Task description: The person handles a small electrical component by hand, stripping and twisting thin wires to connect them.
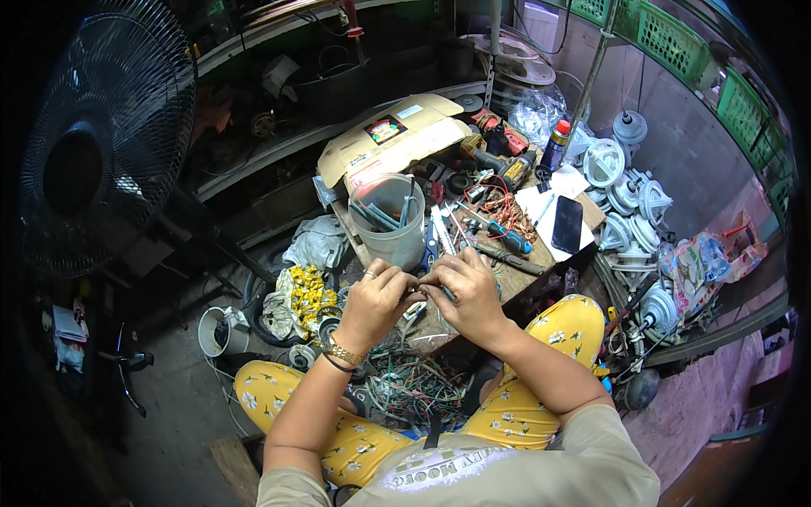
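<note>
My left hand [378,302] and my right hand [463,293] meet in front of me, above the near edge of a cluttered wooden workbench [515,279]. Both are closed, thumbs and fingertips pinched together at one spot. Whatever lies between the fingertips is small and dark, and I cannot make out its kind. Just beyond the hands stands a translucent plastic bucket [390,241] with grey-blue strips inside. A blue-handled screwdriver [511,238] and a bundle of copper wire [513,213] lie past my right hand. Below the hands is a heap of tangled wires [414,384] between my knees.
A phone [567,225] rests on white paper at the bench's right. Behind are a cardboard box [397,139], a yellow power drill [511,169] and a spray can [555,145]. White motor parts [629,211] pile up at right. A large fan [101,144] stands left, near a white bucket [224,331].
</note>
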Available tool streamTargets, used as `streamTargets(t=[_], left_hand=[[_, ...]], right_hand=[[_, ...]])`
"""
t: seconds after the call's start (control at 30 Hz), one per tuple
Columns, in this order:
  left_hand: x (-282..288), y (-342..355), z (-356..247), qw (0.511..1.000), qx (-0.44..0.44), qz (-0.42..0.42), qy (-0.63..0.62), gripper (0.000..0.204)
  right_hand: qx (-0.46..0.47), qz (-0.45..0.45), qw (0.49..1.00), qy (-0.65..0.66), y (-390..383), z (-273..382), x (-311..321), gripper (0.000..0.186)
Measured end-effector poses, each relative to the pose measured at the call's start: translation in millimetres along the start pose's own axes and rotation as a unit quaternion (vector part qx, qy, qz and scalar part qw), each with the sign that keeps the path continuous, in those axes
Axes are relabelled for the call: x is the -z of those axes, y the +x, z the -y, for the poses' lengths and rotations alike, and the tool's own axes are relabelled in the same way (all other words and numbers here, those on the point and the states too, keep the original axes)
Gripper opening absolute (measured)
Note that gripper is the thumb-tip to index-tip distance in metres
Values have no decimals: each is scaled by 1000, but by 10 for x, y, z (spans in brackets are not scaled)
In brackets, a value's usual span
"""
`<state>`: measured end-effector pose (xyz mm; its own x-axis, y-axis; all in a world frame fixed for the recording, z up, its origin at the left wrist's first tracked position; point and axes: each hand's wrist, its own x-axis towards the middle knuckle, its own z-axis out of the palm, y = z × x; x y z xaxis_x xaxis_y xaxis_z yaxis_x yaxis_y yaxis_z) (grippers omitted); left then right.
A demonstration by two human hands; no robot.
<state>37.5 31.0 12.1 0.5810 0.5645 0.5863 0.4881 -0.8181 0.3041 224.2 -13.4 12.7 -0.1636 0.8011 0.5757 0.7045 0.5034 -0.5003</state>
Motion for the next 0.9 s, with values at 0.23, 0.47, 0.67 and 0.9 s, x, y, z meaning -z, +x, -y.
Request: streamTargets(t=[0.23,0.47,0.67,0.9], left_hand=[[2,8,58,980,61,-8,-189,20],[-46,-9,11,993,-4,-14,-120,23],[-117,-85,110,954,165,-58,-244,16],[-111,-74,51,945,145,-80,-282,14]], right_hand=[[-186,128,799,558,-52,-47,13,23],[-18,106,986,126,34,-37,160,27],[-25,48,842,537,78,-22,307,31],[-21,26,998,51,41,-47,117,8]])
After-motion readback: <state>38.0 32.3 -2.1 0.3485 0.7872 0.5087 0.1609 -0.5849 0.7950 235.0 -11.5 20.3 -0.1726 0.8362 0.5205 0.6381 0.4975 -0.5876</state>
